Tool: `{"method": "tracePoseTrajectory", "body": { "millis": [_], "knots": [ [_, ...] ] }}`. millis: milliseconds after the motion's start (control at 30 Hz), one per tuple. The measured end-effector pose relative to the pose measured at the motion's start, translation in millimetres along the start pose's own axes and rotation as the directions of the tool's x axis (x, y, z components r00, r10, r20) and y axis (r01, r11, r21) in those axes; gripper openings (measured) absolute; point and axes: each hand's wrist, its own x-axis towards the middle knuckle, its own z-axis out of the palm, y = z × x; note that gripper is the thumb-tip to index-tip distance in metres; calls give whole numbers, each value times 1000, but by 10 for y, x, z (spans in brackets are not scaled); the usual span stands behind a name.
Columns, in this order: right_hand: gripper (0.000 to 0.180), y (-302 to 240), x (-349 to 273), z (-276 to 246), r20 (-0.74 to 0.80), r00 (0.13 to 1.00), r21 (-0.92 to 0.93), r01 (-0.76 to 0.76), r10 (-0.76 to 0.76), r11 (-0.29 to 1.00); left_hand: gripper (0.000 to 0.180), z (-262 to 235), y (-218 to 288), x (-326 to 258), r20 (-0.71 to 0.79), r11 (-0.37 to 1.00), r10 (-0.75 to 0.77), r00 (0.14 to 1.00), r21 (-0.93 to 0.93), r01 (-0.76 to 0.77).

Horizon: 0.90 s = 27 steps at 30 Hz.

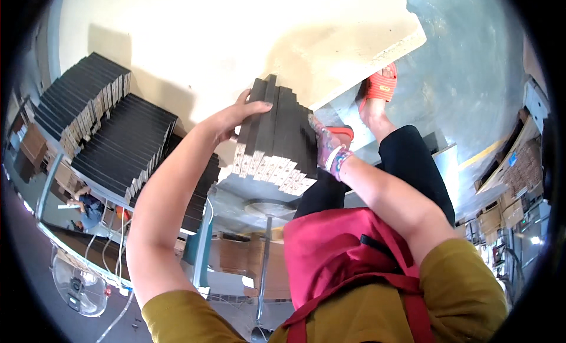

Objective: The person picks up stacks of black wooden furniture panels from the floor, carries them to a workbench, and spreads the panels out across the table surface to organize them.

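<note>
Both hands, left hand (236, 116) and right hand (323, 143), clamp a stack of black flat boxes (277, 133) with white labelled ends.

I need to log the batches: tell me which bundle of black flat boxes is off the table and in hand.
The stepped bundle clamped between the left hand and right hand. The two other rows lie fanned out on the pale table, untouched.

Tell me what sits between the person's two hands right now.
In the head view, a stack of flat black boxes fills the gap: the left hand presses one end, the right hand the other. Nothing else lies between.
</note>
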Motion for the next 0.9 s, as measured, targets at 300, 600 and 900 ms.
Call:
{"method": "tracePoseTrajectory", "body": {
  "millis": [300,600,900],
  "knots": [
    [60,2043,181,867,-289,740,-956,-188,-607,226,76,50,-257,-74,-18,941,-100,995,-326,88],
    [53,2260,299,976,-198,742,-975,-81,-640,207,78,-126,-288,-185,125,930,-24,992,-362,68],
    [62,2229,384,1160,-297,803,-954,-234,-516,186,79,-61,-366,-231,69,938,31,997,-348,-5]
  ]
}}
